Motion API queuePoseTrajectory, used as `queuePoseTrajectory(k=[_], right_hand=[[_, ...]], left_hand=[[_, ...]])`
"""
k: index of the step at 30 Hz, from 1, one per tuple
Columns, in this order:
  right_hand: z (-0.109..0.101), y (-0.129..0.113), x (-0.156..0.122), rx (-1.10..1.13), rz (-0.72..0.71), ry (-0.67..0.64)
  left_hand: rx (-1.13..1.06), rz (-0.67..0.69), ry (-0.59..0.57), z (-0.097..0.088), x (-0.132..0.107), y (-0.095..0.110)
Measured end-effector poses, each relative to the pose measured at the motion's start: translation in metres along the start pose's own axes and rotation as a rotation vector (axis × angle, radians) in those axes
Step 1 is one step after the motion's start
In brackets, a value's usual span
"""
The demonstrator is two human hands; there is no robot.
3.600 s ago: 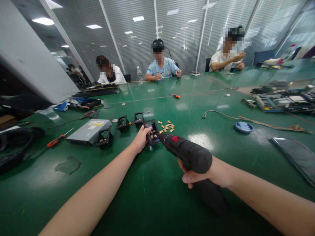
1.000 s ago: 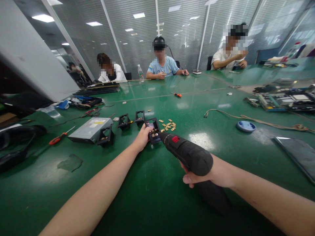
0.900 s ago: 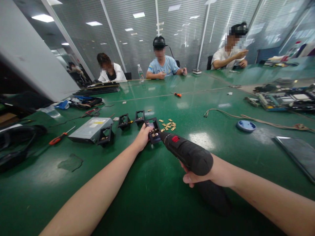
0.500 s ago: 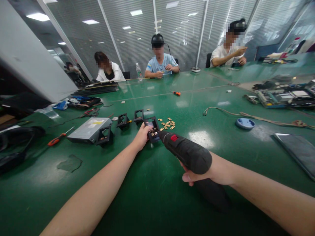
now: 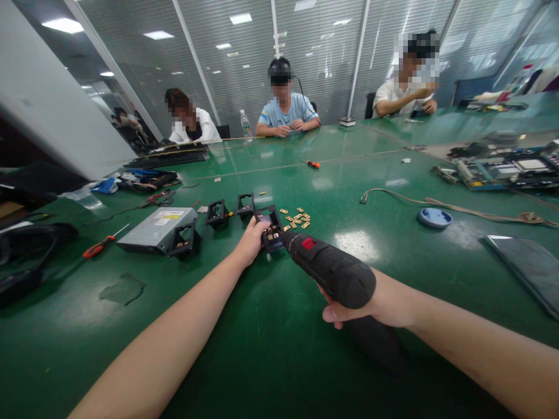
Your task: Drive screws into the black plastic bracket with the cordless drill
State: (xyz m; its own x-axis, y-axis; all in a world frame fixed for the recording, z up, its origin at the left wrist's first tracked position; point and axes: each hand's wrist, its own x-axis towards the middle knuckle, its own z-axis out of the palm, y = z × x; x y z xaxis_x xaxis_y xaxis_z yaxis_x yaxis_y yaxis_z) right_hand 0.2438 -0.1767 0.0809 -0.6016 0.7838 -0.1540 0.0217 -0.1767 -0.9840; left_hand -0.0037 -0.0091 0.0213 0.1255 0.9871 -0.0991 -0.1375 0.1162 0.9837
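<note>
My left hand [image 5: 252, 241] grips the left side of a black plastic frame [image 5: 275, 240], which has small brass-coloured parts inside. In my right hand [image 5: 338, 311] is a black cordless drill [image 5: 334, 269] with a red switch on top. The drill's nose points at the frame's right side; whether its tip touches a part inside is too small to tell. Just beyond the frame lies a loose group of small brass plates [image 5: 297, 219]. More black frames stand to the left: one [image 5: 246, 205] behind my left hand, one [image 5: 216, 213] beside it, and one [image 5: 184, 241] against a silver disc drive [image 5: 151, 228].
An orange screwdriver [image 5: 99, 249] lies at left, another [image 5: 312, 164] farther off. On the right are a blue oval object [image 5: 435, 217], a phone-like slab [image 5: 526, 270], a cable [image 5: 406, 199] and stacked circuit boards [image 5: 510, 166]. Three people sit across the green table [image 5: 271, 355].
My hands, the drill and the frame hold almost the same position. The view has shifted very slightly. Across the table, the person in blue has brought their hands closer together.
</note>
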Motion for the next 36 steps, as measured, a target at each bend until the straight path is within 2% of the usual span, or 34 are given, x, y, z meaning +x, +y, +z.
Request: queuePoseTrajectory(k=[36], right_hand=[[-0.0001,0.0019,0.0011,-0.026,0.007,-0.013]], left_hand=[[-0.005,0.019,-0.022,-0.0029,0.0016,-0.0026]])
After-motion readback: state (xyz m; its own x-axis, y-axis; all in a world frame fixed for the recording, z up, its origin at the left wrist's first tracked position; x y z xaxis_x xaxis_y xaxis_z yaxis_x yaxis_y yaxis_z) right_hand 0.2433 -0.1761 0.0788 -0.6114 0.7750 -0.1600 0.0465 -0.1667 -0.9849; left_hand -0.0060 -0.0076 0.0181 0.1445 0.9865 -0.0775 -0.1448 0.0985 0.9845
